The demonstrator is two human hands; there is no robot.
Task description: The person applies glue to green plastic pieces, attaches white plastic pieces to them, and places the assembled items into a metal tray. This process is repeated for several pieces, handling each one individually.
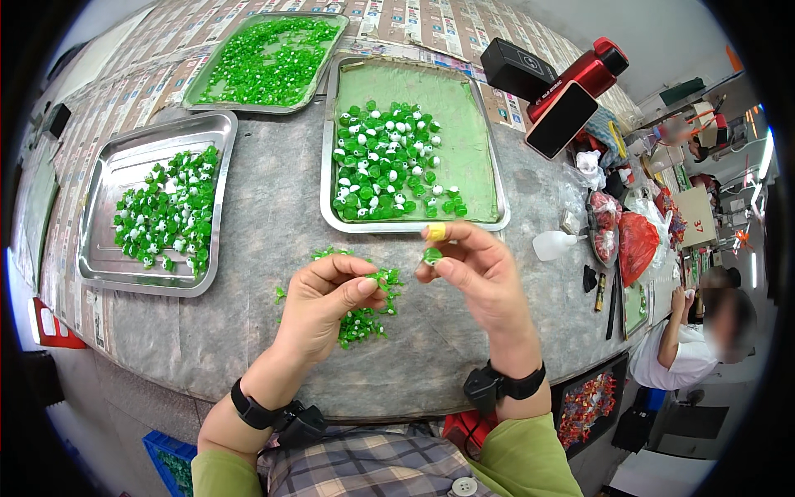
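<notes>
My right hand [489,277] pinches a small green bead-like piece [431,256] between thumb and fingers, and yellow tape is wrapped round one fingertip. My left hand [323,302] is closed in a pinch to its left, apart from the right one; what its fingertips hold, if anything, is hidden. Under and beside the left hand lies a loose pile of small green plastic pieces [358,327], partly covered by it. Just beyond my hands stands a metal tray with a green lining [464,141], holding many round green-and-white pieces [385,157].
A metal tray [103,219] at the left holds green-and-white figures [170,207]. Farther back, another tray [248,108] holds small green pieces. Beyond the right side are a black box [517,66], a red bottle [584,73], a phone [561,120] and a white squeeze bottle [553,244]. A co-worker [683,348] sits at right.
</notes>
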